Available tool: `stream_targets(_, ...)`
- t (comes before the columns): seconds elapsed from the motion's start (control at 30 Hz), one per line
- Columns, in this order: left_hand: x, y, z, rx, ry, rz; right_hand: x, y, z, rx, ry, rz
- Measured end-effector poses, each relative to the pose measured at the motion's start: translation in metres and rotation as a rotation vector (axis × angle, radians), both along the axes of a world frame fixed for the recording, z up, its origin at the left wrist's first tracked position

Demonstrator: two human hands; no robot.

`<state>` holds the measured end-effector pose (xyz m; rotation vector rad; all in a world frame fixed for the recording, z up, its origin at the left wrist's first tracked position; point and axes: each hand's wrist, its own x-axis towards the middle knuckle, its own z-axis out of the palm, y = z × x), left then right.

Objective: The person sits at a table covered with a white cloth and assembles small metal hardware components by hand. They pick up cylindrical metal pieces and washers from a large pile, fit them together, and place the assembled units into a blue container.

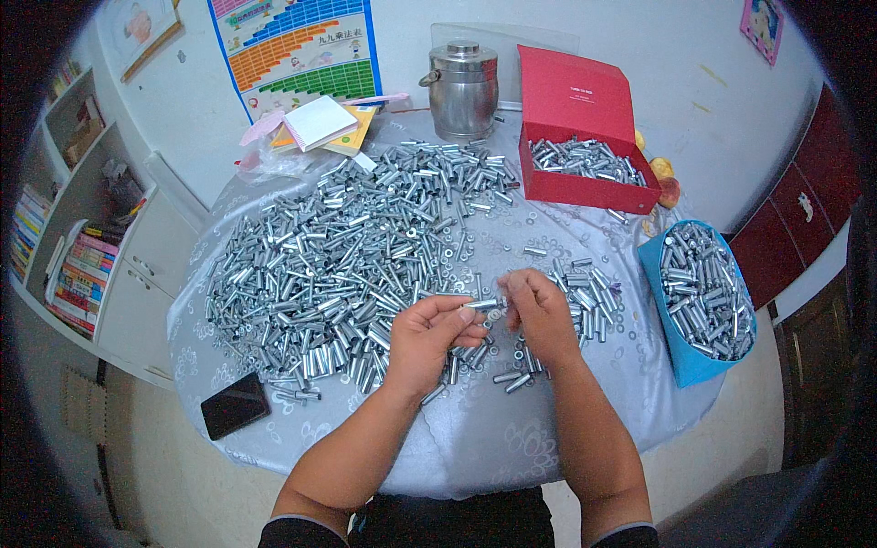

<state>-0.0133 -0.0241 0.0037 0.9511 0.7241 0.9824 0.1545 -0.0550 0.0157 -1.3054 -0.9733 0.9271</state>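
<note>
Over the middle of the table, my left hand (429,335) pinches a short silvery metal sleeve (482,304) between thumb and fingers, its free end pointing right. My right hand (543,315) is closed just beyond that end, fingertips pressed together; whatever they hold is too small to make out. A large heap of metal sleeves and bolts (311,247) spreads to the left of and behind my hands. Past my right hand lies a smaller group of sleeves (596,297), with washers scattered around it. A few loose sleeves (513,378) lie below my hands.
A blue fabric bin (687,361) full of metal parts stands at the right edge. Farther back are an open red box (585,190) of parts, a steel canister (464,91) and notepads (320,122). A black phone (235,406) lies front left on the silvery tablecloth (365,438).
</note>
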Motion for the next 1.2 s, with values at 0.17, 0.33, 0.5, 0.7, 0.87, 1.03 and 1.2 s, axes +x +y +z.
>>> stream_targets(0.17, -0.003, 0.002, 0.0, -0.018, -0.015, 0.008, 0.006, -0.001, -0.01, 0.032, -0.143, 0.141)
stream_targets(0.33, -0.002, 0.002, -0.001, -0.008, -0.032, 0.017, 0.004, -0.002, -0.009, -0.085, -0.051, 0.134)
stream_targets(0.5, -0.003, 0.003, -0.001, -0.027, -0.028, 0.02, 0.011, -0.001, -0.019, -0.022, -0.224, 0.26)
stream_targets(0.7, -0.003, 0.003, 0.0, -0.027, -0.033, 0.036, -0.004, 0.001, -0.014, 0.139, -0.027, 0.165)
stream_targets(0.87, -0.003, 0.002, -0.001, -0.016, -0.02, 0.032, 0.0, -0.004, -0.006, 0.032, -0.091, 0.176)
stream_targets(1.03, -0.004, 0.003, -0.003, -0.002, -0.03, 0.027, 0.012, -0.003, -0.015, -0.011, -0.214, 0.24)
stream_targets(1.2, -0.004, 0.003, -0.002, -0.021, -0.054, 0.019, 0.0, -0.001, -0.017, 0.1, -0.129, 0.198)
